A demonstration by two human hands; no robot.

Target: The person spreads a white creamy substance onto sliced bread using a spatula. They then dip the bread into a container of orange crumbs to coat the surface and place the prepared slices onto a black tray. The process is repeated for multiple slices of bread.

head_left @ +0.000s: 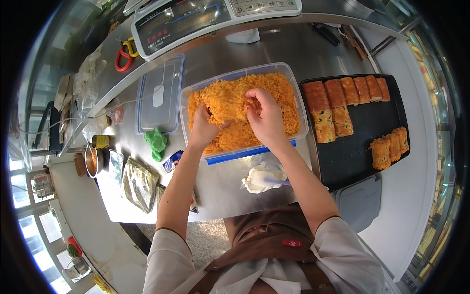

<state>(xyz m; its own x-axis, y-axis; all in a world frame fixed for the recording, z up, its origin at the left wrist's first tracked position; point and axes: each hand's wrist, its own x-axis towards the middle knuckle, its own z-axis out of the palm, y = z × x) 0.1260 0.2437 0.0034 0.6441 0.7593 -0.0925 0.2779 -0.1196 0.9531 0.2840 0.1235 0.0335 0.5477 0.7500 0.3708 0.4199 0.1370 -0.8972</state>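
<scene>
A clear plastic tub holds a deep heap of orange shredded floss. Both of my hands work inside it, around a lump thickly covered in floss; whatever lies under the coating is hidden. My left hand curls against the lump's lower left side, its fingertips partly buried. At the right end, my right hand pinches the lump between thumb and bent fingers. A black tray to the right bears browned bread pieces, some showing green flecks, and several floss-coated pieces in its near right corner.
White cream with a pale spatula sits close to my right forearm. Left of the tub are a clear lid, a green cloth and a packet of dark sheets. A scale and red-yellow scissors stand behind.
</scene>
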